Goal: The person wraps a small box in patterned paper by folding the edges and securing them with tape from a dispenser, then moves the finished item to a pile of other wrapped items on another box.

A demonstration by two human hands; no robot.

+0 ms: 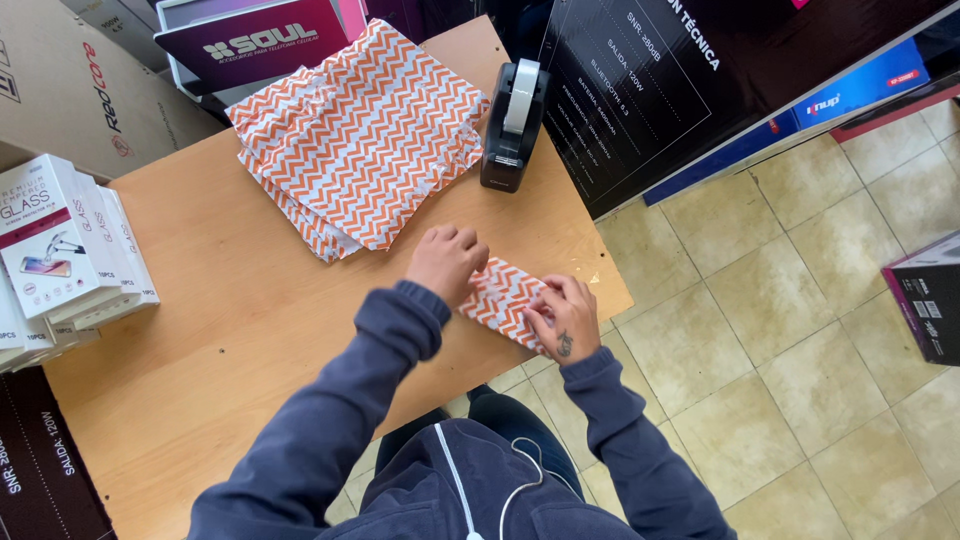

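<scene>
- The wooden table [250, 300] takes up most of the view, and its right corner ends just past the hands, with tiled floor [800, 330] beyond, so there is little table left on that side.
- A large dark carton [650, 90] leans in at the upper right, close beside the table's far edge, which closes off room on that side.
- The stack of orange-and-white zigzag sheets [350, 140] lies fanned at the table's far side, near the hands and likely within easy reach.
- White boxes [60, 250] sit piled at the left edge, well apart from the hands, leaving a broad bare stretch of wood between.
- A black tape dispenser [512, 125] stands upright just beside the stack, on its right.
- The small wrapped packet [500, 295], in the same zigzag paper, lies flat near the table's front right corner, between the two hands.
- The left hand [447, 260] is curled into a loose fist and bears down on the packet's upper left end, seemingly to pin it.
- The right hand [565, 320] rests over the packet's lower right end with its fingers bent onto the paper, seemingly to press a fold; whether it pinches the paper I cannot tell.
</scene>
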